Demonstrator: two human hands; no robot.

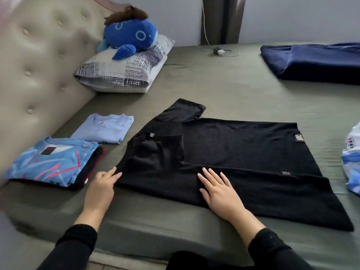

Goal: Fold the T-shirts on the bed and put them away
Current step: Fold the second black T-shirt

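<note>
A black cotton T-shirt (243,149) lay spread on the grey-green bed (224,90), its near side folded inward. The right hand (220,190) pressed flat on that fold, grip released, fingers straight. The left hand (102,186) touched the shirt's left shoulder edge with extended fingers, grasping nothing. Left of the shirt sat a folded patterned blue T-shirt (52,162) and a folded pale-blue T-shirt (105,128); beyond it, bare sheet.

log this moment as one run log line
step: folding black T-shirt | left hand: touching shoulder edge | right hand: flat on near fold | folded shirts: left
</note>
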